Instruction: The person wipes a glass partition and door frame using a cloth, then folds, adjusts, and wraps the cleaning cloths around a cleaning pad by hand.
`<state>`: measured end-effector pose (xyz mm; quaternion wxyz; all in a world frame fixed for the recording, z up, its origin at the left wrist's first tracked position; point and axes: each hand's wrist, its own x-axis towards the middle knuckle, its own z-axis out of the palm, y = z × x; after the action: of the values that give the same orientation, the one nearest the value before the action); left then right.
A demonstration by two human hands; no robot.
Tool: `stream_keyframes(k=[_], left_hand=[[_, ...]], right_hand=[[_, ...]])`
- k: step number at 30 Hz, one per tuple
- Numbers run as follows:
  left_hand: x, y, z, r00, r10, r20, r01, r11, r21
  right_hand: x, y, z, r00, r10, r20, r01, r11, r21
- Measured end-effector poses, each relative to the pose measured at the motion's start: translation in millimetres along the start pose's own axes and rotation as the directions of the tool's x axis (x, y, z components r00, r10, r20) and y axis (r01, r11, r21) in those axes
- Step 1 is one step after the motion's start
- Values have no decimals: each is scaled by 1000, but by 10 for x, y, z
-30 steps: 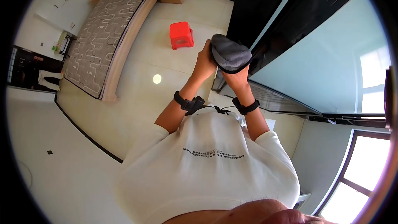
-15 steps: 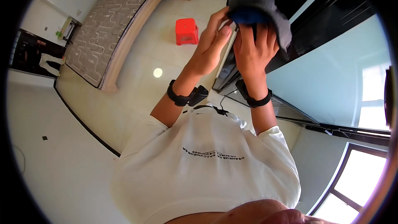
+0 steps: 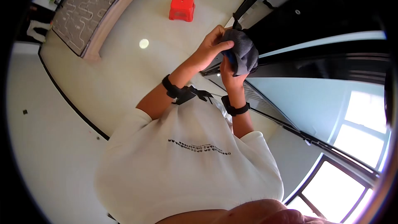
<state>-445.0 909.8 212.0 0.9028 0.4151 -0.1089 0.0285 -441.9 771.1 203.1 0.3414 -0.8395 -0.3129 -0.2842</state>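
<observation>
A grey cloth (image 3: 246,52) with a blue patch on its inner side is bunched between my two hands, beside a dark-framed glass panel. My left hand (image 3: 212,49) pinches its near edge, thumb laid across the grey fabric and fingers partly behind it. From below, my right hand (image 3: 230,76) supports the cloth; the fabric covers most of its fingers. A black band sits on each wrist.
Right of my hands stand tall dark-framed panels with pale glass (image 3: 302,99). On the tiled floor ahead is a red stool (image 3: 182,7). A bed with a patterned mattress (image 3: 93,6) lies to the left, and a window (image 3: 331,186) is at lower right.
Both hands and the cloth have come lower and closer to my body. The cloth is now bunched more tightly, and my left thumb has moved onto it. The view has shifted.
</observation>
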Motion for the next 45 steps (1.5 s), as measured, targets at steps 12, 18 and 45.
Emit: stream_keyframes(k=[12, 18, 45], left_hand=[[594, 611, 8, 898, 17, 440, -81, 989, 127], [909, 423, -430, 811, -119, 572, 15, 983, 183], [1620, -69, -766, -137, -357, 924, -156, 929, 336]], right_hand=[[359, -333, -131, 961, 275, 16, -264, 937, -228], [501, -290, 326, 968, 221, -121, -251, 893, -373], [-114, -392, 1116, 503, 334, -797, -853, 342, -394]])
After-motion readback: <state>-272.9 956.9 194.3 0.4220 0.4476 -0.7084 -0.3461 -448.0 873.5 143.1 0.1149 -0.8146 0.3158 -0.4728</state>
